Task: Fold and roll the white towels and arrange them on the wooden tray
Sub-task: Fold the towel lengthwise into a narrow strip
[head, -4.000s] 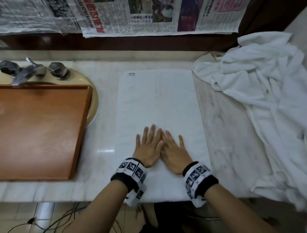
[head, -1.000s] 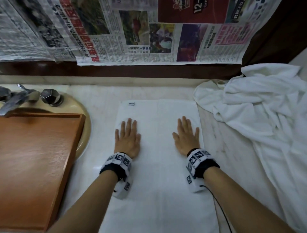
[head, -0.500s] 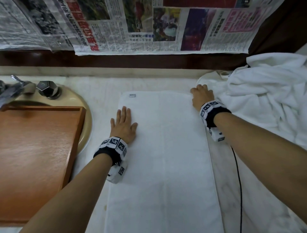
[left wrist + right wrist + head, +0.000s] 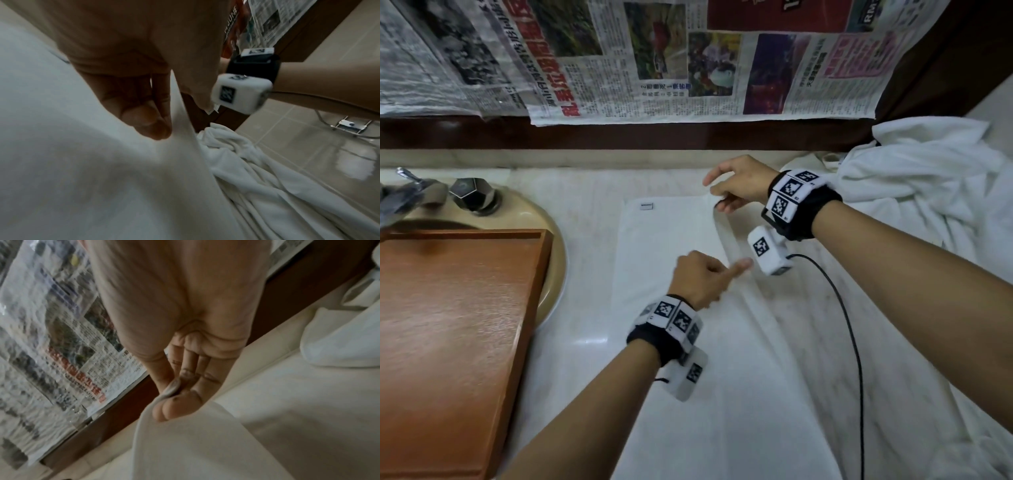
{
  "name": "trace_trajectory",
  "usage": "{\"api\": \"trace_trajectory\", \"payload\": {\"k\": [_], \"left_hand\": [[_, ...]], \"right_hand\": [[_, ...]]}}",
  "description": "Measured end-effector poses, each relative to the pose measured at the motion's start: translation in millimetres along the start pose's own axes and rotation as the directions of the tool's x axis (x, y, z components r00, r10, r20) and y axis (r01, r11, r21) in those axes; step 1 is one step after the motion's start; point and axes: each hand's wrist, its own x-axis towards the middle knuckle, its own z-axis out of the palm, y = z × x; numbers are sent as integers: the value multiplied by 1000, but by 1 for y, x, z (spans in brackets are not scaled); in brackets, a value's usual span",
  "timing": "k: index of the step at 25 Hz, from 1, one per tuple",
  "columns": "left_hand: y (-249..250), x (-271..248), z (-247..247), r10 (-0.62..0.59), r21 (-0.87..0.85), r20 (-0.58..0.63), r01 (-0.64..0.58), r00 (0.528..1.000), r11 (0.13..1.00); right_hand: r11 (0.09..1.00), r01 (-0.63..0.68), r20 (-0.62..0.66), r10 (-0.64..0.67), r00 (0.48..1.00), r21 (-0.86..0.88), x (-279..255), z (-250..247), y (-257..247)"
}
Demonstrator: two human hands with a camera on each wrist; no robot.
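Towel (image 4: 664, 246) is lying lengthwise, 12 to 6; right hand (image 4: 739, 185) is pinching its 1 o'clock corner, left hand (image 4: 698, 277) is pinching the right edge

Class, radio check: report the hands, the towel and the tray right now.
Right hand pinches towel far corner, lifted. Left hand grips its right edge. Wooden tray bare, over sink. Towel pile at right, clear of the fold.

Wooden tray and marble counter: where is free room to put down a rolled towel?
The flat brown wooden tray over the sink is bare. A marble strip lies between it and the spread white towel. Rightward, the crumpled white towel heap crowds the counter.
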Motion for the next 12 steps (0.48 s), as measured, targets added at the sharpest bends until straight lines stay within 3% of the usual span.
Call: {"api": "trace_trajectory", "payload": {"k": [2,5,8,12], "left_hand": [[4,-10,16,-60,-52,158,69,986,996],[-6,-17,20,-118,-153,274,165,954,974],[-12,-23,4,-123,-255,306,205,944,945],[-5,-36,-34,-111,-391,253,206,961,897]], "right_hand": [[997,-5,-3,6,1000,78,-1,2,-4],[992,-33,-36,38,999,123,-3,0,-2],[988,-70,-89,82,993,134,-4,-2,1],[997,-69,-82,73,994,45,-10,0,-17]]}}
